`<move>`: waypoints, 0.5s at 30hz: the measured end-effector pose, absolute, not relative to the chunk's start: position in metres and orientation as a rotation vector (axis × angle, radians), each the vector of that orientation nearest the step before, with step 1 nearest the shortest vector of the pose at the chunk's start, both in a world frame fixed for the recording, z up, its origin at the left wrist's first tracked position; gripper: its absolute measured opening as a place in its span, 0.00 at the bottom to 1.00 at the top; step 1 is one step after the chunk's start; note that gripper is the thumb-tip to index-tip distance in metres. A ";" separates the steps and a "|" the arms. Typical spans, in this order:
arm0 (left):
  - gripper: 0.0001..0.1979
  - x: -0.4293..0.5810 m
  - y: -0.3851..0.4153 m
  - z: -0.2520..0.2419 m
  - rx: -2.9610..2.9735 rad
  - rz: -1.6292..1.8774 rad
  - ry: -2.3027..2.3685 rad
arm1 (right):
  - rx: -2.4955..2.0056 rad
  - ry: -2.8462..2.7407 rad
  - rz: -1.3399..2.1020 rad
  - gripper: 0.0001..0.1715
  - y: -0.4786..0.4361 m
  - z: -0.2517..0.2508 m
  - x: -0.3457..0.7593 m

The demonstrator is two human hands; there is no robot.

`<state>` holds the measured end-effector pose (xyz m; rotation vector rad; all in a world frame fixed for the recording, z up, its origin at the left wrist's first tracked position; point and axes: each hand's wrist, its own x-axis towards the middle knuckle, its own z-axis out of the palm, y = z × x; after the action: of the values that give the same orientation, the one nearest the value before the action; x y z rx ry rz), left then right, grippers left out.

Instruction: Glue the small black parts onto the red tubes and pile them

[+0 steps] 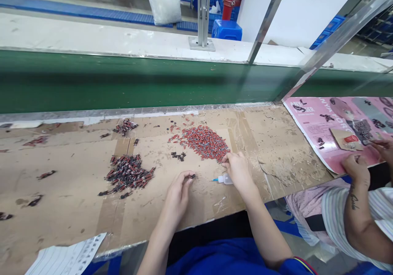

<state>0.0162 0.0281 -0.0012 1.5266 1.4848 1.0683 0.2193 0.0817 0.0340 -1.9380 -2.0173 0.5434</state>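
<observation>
My left hand (179, 193) pinches a small black part (192, 176) between thumb and fingertips, just above the cardboard. At the near right edge of a heap of small red-and-grey pieces (204, 142), my right hand (239, 169) has its thumb and forefinger closed together. Whether a piece is between them is too small to make out. Partly under that hand lies a clear squeeze bottle (225, 179) with a thin blue tip pointing left. A few loose black parts (178, 156) sit between the hands and the heap. Further left is a pile of black-and-red assembled pieces (130, 172).
Cardboard (172, 209) covers the bench, beside a green conveyor belt (138, 82). A smaller cluster of pieces (125, 126) lies behind the left pile. At right, a co-worker's hands (356, 166) work over a pink printed sheet (316, 131). A metal post (294, 82) rises near the belt.
</observation>
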 end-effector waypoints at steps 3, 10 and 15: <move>0.12 0.017 0.027 0.000 1.411 1.052 1.467 | -1.925 -2.055 0.494 0.13 0.078 0.034 0.222; 0.13 0.028 0.024 0.016 1.230 1.130 1.459 | -1.555 -1.730 0.786 0.07 0.054 0.055 0.216; 0.12 0.034 0.021 0.028 1.206 1.173 1.466 | -1.385 -1.383 1.129 0.09 0.041 0.055 0.191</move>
<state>0.0343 0.0210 0.0282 1.2060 1.4658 1.1735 0.1908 0.0407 0.0554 -1.3845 -1.3834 1.1295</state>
